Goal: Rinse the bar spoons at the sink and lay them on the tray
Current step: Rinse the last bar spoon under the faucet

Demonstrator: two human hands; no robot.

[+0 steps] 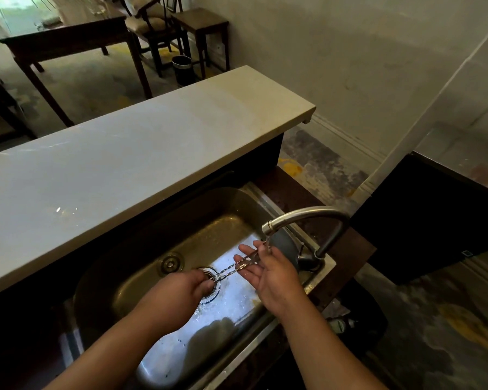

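Over the sink (141, 266), left hand (178, 294) clenched on bar spoons (231, 270) above the drain; right hand (268, 273) spread open beneath their far ends, under the faucet (302, 218) (water running). Grey counter (119, 164) behind sink.

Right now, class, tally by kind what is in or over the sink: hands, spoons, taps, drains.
Hands: 2, left hand and right hand
Spoons: 2, as far as shows
Tap: 1
Drain: 1
Total: 6
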